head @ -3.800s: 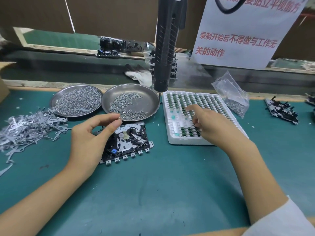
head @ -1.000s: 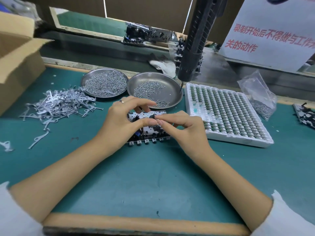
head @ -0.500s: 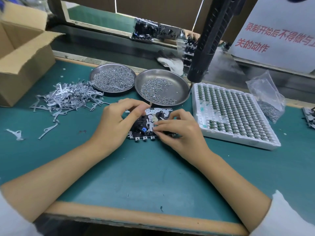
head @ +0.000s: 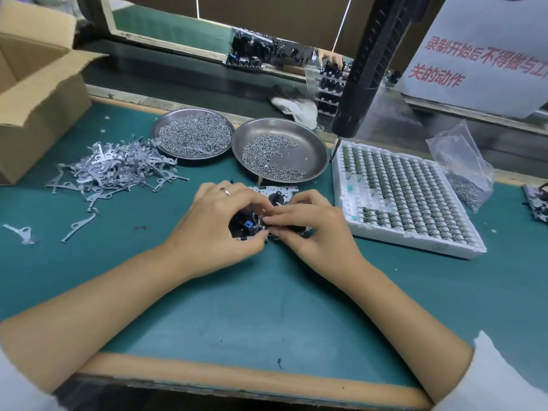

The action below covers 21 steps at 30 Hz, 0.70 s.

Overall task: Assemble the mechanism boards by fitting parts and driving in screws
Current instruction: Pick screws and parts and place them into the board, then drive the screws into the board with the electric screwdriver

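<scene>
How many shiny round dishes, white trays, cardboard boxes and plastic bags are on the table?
Shiny round dishes: 2
White trays: 1
Cardboard boxes: 1
Plastic bags: 1
Total: 5

Mechanism board (head: 275, 197): largely hidden beneath left hand (head: 219, 223) and right hand (head: 314, 229); the part held at the fingertips is too small to be identified. Cardboard box (head: 35, 93), far left of the board: cut off by frame edge.
</scene>
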### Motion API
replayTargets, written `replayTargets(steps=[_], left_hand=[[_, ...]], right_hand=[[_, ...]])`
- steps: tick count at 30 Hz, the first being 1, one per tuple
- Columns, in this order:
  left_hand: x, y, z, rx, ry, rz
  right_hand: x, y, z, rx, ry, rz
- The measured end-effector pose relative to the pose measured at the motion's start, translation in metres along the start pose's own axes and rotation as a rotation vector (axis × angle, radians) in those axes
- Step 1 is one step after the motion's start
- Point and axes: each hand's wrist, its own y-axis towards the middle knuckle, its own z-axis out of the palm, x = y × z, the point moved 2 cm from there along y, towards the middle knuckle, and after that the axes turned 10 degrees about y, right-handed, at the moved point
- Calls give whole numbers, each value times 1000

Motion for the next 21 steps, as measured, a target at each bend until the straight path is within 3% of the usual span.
replayTargets(steps=[12,14,18,21], left_hand=[[5,4,9,-5,-3,-15],[5,4,10,-8,-7,-5],[7,4,10,-15,-60,-11],[8,4,11,-23,-84,-15]], right_hand=[[2,-1,-5,-5,45,66],[5,1,-10,-131,47,18],[14,22,-41,-566,33,-55],[20,54,-65,-701,80,77]])
